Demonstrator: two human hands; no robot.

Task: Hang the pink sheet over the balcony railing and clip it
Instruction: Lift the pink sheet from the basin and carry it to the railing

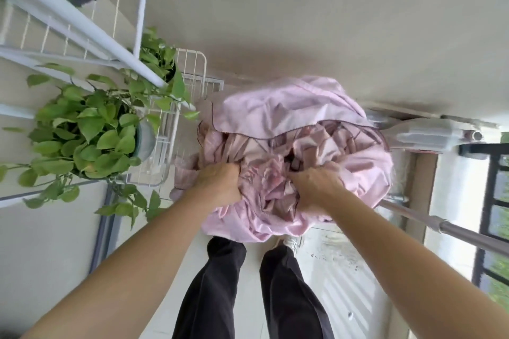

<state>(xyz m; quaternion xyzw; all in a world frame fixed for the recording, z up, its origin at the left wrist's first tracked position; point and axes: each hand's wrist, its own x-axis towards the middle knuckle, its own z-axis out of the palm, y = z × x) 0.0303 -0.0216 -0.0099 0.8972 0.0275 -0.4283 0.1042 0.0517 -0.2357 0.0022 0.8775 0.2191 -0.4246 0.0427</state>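
Sheet: the pink sheet (289, 110) is a bunched ball at frame centre, above the legs, not yet spread.
Left grip: left hand (220, 184) clenched on folds, lower left of the bundle.
Right grip: right hand (316, 187) clenched on folds, lower right.
Railing: black railing (489, 201) at the right edge, nearer the right hand; the bundle likely swings rightward.
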